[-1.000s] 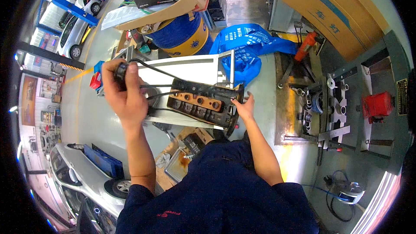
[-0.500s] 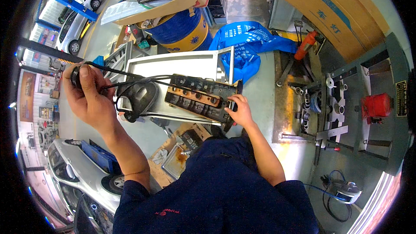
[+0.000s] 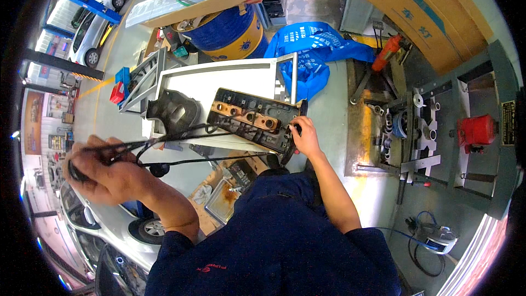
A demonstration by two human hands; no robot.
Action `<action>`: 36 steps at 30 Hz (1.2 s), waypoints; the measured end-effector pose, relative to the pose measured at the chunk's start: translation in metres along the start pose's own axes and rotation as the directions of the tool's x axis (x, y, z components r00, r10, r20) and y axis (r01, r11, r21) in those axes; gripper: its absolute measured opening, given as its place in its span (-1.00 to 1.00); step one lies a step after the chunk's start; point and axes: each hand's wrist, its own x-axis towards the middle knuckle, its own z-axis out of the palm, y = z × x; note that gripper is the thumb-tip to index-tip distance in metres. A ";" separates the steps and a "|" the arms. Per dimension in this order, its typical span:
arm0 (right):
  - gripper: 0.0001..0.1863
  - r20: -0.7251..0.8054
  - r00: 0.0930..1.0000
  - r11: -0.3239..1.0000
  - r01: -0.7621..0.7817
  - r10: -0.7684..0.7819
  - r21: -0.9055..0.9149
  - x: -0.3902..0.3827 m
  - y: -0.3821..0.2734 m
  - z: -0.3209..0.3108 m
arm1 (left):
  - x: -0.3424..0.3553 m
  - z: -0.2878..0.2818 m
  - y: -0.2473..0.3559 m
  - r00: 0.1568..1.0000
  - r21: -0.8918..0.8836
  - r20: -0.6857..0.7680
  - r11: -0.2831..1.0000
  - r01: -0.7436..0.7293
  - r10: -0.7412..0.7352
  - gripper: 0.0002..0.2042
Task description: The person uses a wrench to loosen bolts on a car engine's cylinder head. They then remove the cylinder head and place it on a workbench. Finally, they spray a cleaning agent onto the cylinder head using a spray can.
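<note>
My left hand [image 3: 107,172], slightly blurred, is closed on a looped black rubber gasket [image 3: 181,162] at the lower left; its long strands stretch toward the valve cover. My right hand [image 3: 304,136] grips the right end of a black valve cover [image 3: 241,134], which lies tilted on a white frame-topped surface [image 3: 219,71]. An orange-tan strip [image 3: 245,114] with several round holes runs along the cover. A dark, irregular plastic part [image 3: 172,111] with an opening rests to the cover's left.
Behind are a blue-yellow drum [image 3: 230,41] under cardboard and a crumpled blue plastic sheet [image 3: 307,49]. Right stand a dark press frame [image 3: 455,93] and an orange cylinder [image 3: 386,52]. A silver car [image 3: 98,230] is lower left; a tray [image 3: 222,203] lies below on cardboard.
My left hand has moved leftward and down with the gasket, whose loops have dropped lower, uncovering the dark part beside the cover. My right hand stays at the cover's end.
</note>
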 end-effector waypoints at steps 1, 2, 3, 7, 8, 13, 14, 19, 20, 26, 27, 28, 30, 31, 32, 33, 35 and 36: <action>-0.81 0.003 1.000 1.000 -0.004 0.004 0.000 0.000 -0.002 0.002 | 0.001 0.001 0.002 0.992 0.065 -0.073 0.993 -0.102 0.107 -0.79; -0.81 -0.002 1.000 1.000 -0.009 0.009 -0.001 0.000 -0.001 0.002 | 0.000 0.001 0.005 0.991 -0.025 -0.074 0.993 -0.117 0.115 -0.80; -0.81 -0.005 1.000 1.000 -0.014 0.014 -0.002 0.000 0.000 0.002 | -0.001 -0.002 0.007 0.989 -0.114 -0.077 0.985 -0.131 0.123 -0.80; -0.81 -0.044 0.999 1.000 -0.004 0.002 -0.028 0.001 0.002 0.001 | 0.011 -0.017 0.016 0.917 0.162 -0.366 0.981 -0.108 0.161 -0.75; -0.81 -0.038 0.999 1.000 -0.001 0.000 -0.024 0.002 -0.001 0.001 | 0.024 -0.026 0.008 0.836 0.553 -0.136 0.741 -0.381 0.532 -0.74; -0.81 -0.030 1.000 1.000 0.002 -0.002 -0.022 0.001 0.004 -0.001 | 0.056 -0.029 0.014 0.901 0.279 -0.257 0.920 -0.276 0.349 -0.69; -0.81 -0.034 0.999 1.000 -0.001 0.001 -0.018 0.002 0.004 -0.003 | 0.064 -0.026 0.017 0.906 0.260 -0.263 0.929 -0.263 0.331 -0.69; -0.80 -0.019 1.000 1.000 0.008 -0.008 -0.011 0.001 -0.001 0.003 | 0.133 -0.035 -0.021 0.922 0.259 -0.197 0.925 -0.278 0.333 -0.72; -0.80 -0.022 1.000 1.000 0.012 -0.012 -0.013 0.000 0.000 0.004 | 0.136 -0.023 -0.026 0.933 0.186 -0.149 0.936 -0.299 0.328 -0.75; -0.80 -0.052 0.999 1.000 0.005 -0.005 -0.014 -0.004 0.005 0.004 | 0.186 -0.020 -0.071 0.886 0.281 -0.034 0.855 -0.436 0.463 -0.68; -0.80 -0.049 0.999 1.000 0.001 -0.002 -0.012 -0.004 0.005 0.003 | 0.202 -0.026 -0.086 0.847 0.319 0.010 0.801 -0.507 0.532 -0.67; -0.80 -0.043 0.999 1.000 0.001 -0.002 -0.004 -0.003 0.002 0.003 | 0.225 -0.038 -0.104 0.800 0.430 0.097 0.701 -0.570 0.592 -0.66; -0.80 -0.047 0.999 1.000 -0.001 0.002 0.012 -0.004 0.000 0.001 | 0.261 -0.050 -0.134 0.745 0.494 0.175 0.597 -0.632 0.644 -0.65; -0.80 -0.042 0.999 1.000 0.002 0.000 0.028 -0.004 -0.003 0.003 | 0.282 -0.059 -0.145 0.709 0.525 0.217 0.533 -0.664 0.671 -0.64; -0.80 -0.057 0.998 1.000 -0.006 0.006 0.010 -0.004 -0.002 0.002 | 0.291 -0.057 -0.151 0.764 0.517 0.208 0.595 -0.616 0.610 -0.65; -0.80 -0.068 0.998 1.000 -0.003 0.004 0.005 -0.003 -0.001 0.005 | 0.312 -0.058 -0.156 0.772 0.549 0.209 0.582 -0.600 0.600 -0.61; -0.83 -0.147 0.986 0.996 0.072 -0.078 -0.048 -0.004 0.000 0.006 | 0.357 -0.051 -0.166 0.775 0.667 0.215 0.491 -0.561 0.594 -0.54; -0.84 -0.148 0.985 0.995 0.074 -0.084 -0.068 -0.004 0.001 0.008 | 0.385 -0.050 -0.167 0.776 0.733 0.218 0.426 -0.531 0.591 -0.51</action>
